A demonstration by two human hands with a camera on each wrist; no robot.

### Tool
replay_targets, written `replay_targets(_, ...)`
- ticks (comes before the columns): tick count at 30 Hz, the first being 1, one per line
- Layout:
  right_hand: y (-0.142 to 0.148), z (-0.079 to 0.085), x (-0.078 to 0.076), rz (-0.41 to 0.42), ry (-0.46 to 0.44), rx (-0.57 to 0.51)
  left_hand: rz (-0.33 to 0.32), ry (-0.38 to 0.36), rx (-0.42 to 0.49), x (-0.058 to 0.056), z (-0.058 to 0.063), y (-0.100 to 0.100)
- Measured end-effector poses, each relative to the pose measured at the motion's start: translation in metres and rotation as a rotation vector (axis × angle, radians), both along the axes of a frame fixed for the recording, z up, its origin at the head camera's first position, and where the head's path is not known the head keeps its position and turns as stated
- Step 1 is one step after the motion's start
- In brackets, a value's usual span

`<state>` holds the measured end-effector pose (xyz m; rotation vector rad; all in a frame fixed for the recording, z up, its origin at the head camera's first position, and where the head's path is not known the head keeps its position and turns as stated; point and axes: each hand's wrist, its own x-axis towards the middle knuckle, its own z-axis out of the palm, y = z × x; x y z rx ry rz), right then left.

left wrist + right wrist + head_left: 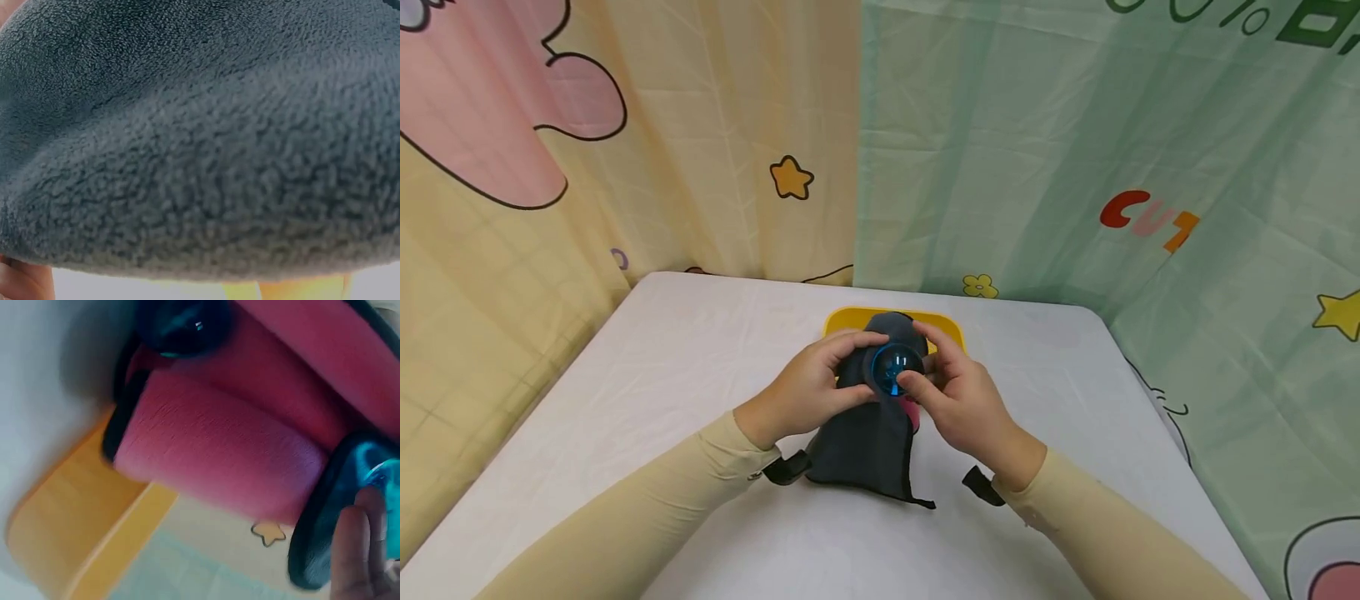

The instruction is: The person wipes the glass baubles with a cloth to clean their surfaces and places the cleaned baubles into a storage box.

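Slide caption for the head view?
Left hand grips dark gray fleece fabric while right hand holds a glossy blue dome, a yellow tray behind.

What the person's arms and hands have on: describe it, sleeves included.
Long, plain beige sleeves: the left sleeve and the right sleeve both reach the wrist. A black strap shows by the left cuff, another black band by the right. Left hand and right hand are ungloved.
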<state>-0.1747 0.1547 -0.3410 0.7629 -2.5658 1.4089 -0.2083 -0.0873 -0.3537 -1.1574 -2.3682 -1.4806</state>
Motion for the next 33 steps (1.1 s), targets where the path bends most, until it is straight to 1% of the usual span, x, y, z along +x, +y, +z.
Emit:
replay_targets(2,0.002,0.002,0.001,0.039,0.057,0.03,-0.007,-0.007,-0.001,0.001,0.0,-0.001)
replay_targets(4,0.006,0.004,0.0,0.093,0.086,0.082,-0.006,-0.006,-0.007,0.002,0.0,-0.002)
replay_targets(6,0.009,0.006,-0.001,0.132,0.082,0.13,-0.007,-0.008,-0.014,0.002,0.001,-0.002)
replay_targets(8,0.011,0.008,-0.003,0.151,0.025,0.143,0.0,0.001,-0.019,0.003,0.002,-0.002)
replay_targets(9,0.011,0.008,-0.004,0.156,-0.026,0.131,-0.002,0.007,-0.017,0.004,0.003,-0.002)
replay_targets(12,0.011,0.008,-0.006,0.148,-0.175,0.038,-0.015,0.025,-0.013,0.005,0.005,0.0)
replay_targets(13,0.011,0.007,-0.006,0.143,-0.211,0.0,-0.018,0.03,-0.01,0.005,0.005,0.0)
replay_targets(14,0.01,0.006,-0.005,0.135,-0.228,-0.027,-0.022,0.029,-0.007,0.005,0.005,0.001)
replay_targets(15,0.009,0.006,-0.005,0.127,-0.223,-0.039,-0.02,0.03,-0.007,0.005,0.005,0.001)
replay_targets(16,0.008,0.005,-0.004,0.12,-0.191,-0.038,-0.019,0.024,-0.004,0.005,0.005,0.001)
replay_targets(20,0.003,0.002,-0.001,0.07,-0.01,0.004,-0.006,-0.019,0.005,0.003,0.003,0.001)
replay_targets(22,0.003,0.002,-0.001,0.076,0.059,0.033,-0.012,-0.033,0.008,0.002,0.003,0.001)
replay_targets(24,0.006,0.002,-0.001,0.101,0.1,0.077,-0.013,-0.041,0.004,0.002,0.002,0.0)
replay_targets(27,0.01,0.004,-0.003,0.154,0.118,0.162,-0.013,-0.047,-0.003,0.002,0.002,-0.001)
replay_targets(29,0.011,0.005,-0.005,0.162,0.088,0.195,-0.005,-0.042,-0.009,0.002,0.001,-0.002)
replay_targets(30,0.012,0.006,-0.005,0.167,0.052,0.189,-0.007,-0.039,-0.009,0.003,0.001,-0.002)
replay_targets(32,0.012,0.006,-0.006,0.164,-0.056,0.137,-0.017,-0.024,-0.01,0.004,0.001,-0.002)
replay_targets(33,0.011,0.007,-0.005,0.162,-0.117,0.093,-0.023,-0.015,-0.008,0.004,0.001,-0.001)
